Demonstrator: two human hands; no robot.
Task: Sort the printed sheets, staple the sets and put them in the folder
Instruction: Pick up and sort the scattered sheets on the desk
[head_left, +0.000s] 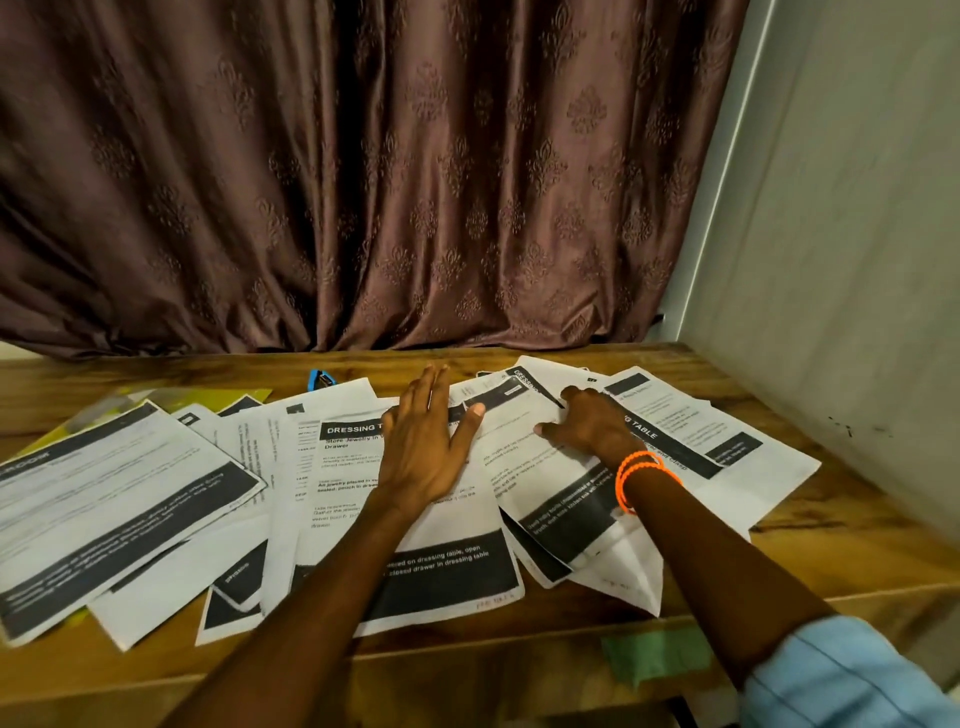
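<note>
The left hand (426, 447) lay flat, fingers (434, 387) straight and together, on the printed sheets (415, 530); just right, the right hand (587, 421) curled fingers (550, 428) onto another sheet (550, 488).

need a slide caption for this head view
Left hand flat and right hand gripping scattered black-and-white printed sheets on a wooden table.
</note>
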